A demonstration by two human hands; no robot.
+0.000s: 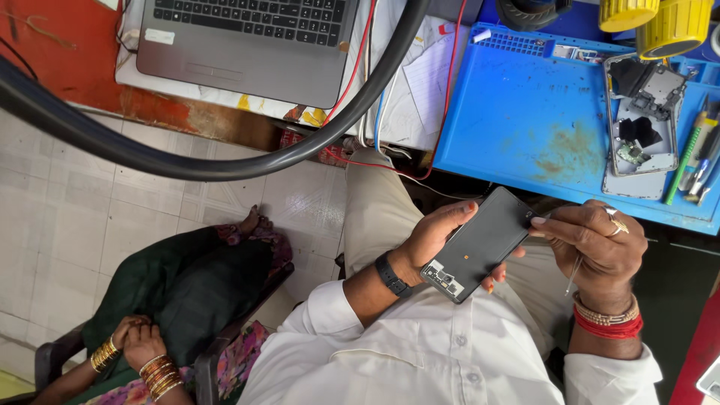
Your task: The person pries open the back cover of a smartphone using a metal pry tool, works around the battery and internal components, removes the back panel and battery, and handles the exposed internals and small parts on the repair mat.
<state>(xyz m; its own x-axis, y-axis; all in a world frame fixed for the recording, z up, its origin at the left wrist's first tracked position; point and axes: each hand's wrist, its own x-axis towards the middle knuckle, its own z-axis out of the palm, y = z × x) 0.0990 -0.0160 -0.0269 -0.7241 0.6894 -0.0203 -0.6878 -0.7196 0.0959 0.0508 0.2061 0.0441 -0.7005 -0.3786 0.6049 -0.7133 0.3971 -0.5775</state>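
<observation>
The left hand (435,236) grips a dark phone (480,244) over the lap, below the table edge. The right hand (596,240) pinches a thin tool (574,276) at the phone's top corner. An opened phone (641,127) lies on the blue mat (525,112).

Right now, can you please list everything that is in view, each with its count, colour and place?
phone panel: one, black, held over the lap
laptop: one, grey, top, on the desk
hose: one, black, curving across the left
blue mat: one, on the bench at right
opened phone: one, silver, on the blue mat
yellow spools: two, top right
seated person: one, in green, lower left
left hand: holds the phone panel
right hand: holds a thin tool at the panel's edge
</observation>
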